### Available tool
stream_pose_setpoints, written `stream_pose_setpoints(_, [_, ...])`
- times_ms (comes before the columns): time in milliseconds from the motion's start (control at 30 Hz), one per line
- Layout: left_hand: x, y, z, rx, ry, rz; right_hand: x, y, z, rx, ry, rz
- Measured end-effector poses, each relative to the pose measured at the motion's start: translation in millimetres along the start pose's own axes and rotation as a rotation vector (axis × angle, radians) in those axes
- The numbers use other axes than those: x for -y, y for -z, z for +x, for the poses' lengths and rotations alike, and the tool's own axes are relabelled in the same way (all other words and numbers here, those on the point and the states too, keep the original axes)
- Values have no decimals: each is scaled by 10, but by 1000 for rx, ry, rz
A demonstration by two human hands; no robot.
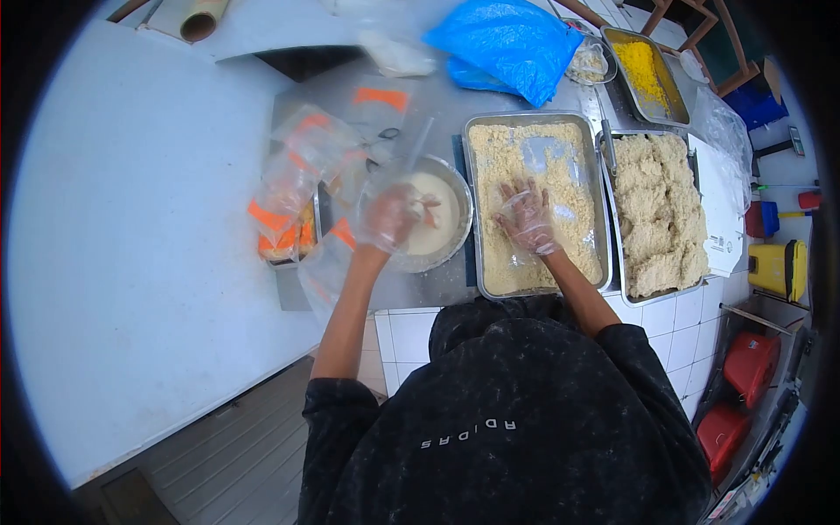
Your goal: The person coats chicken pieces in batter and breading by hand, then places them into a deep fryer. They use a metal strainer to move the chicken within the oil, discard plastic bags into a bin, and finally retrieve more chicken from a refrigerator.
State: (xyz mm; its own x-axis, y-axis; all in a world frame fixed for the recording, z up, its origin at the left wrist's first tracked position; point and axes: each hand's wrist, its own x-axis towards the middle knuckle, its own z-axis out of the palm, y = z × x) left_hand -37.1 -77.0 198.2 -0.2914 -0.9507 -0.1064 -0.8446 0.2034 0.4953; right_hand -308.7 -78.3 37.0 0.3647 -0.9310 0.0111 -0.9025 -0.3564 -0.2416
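My left hand point(391, 219), in a clear plastic glove, is over a round metal bowl point(464, 229) of creamy white batter point(433, 232). Its fingertips reach in over the batter, blurred by motion, and I cannot tell whether they hold anything. My right hand point(528, 219), also in a clear glove, lies palm down with fingers spread over pale crumbs point(512, 267) in a metal tray point(604, 236). Metal shows through the crumbs near the tray's far end. To the left of the bowl are clear plastic bags with orange bands point(278, 214), partly over a container of orange food point(304, 229).
A second tray heaped with crumb-like food point(661, 214) stands to the right. Behind are a blue plastic bag point(516, 48) and a tray of yellow food point(643, 74). White card point(722, 232) lies at the right. Red bins point(751, 367) and a yellow bin point(774, 269) stand beyond.
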Motion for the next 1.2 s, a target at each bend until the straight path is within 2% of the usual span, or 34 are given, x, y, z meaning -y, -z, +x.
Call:
stream_pose_setpoints(67, [-189, 93, -131, -20, -57, -88, 8, 42, -14, 10, 1, -1])
stream_pose_setpoints(167, [121, -390, -344, -132, -20, -86, 8, 83, 1, 22, 1, -4])
stream_pose_setpoints(267, [485, -890, -419, -12, 189, 139, 13, 43, -16, -2, 19, -30])
stream_pose_setpoints(367, [371, -894, -388, 249, 412, 252, 5, 59, -6, -29, 37, -69])
stream_pose_setpoints(467, [319, -877, -360, 103, 276, 306, 0, 24, -10, -62, 55, -78])
stream_pose_setpoints(667, [673, -1248, -255, 212, 68, 390, -3, 51, 8, -41, 59, -58])
stream_pose_setpoints(767, [557, -1098, -244, 245, 8, 409, 9, 65, 0, -21, 47, -83])
stream_pose_setpoints(867, [341, -814, -259, 194, 128, 257, -8, 41, -3, -25, 49, -94])
stream_pose_setpoints(967, [607, -829, -297, 70, -36, 156, -15, 18, 3, -27, 51, -96])
stream_pose_setpoints(1067, [733, -712, -269, -298, -552, -67, 9, 52, 18, 14, 30, -85])
stream_pose_setpoints(1167, [641, -413, -133, 62, -170, -234, -3, 36, 9, 1, 33, -79])
stream_pose_setpoints(1200, [576, -347, -66, 94, -103, -177, -8, 23, 8, -15, 44, -79])
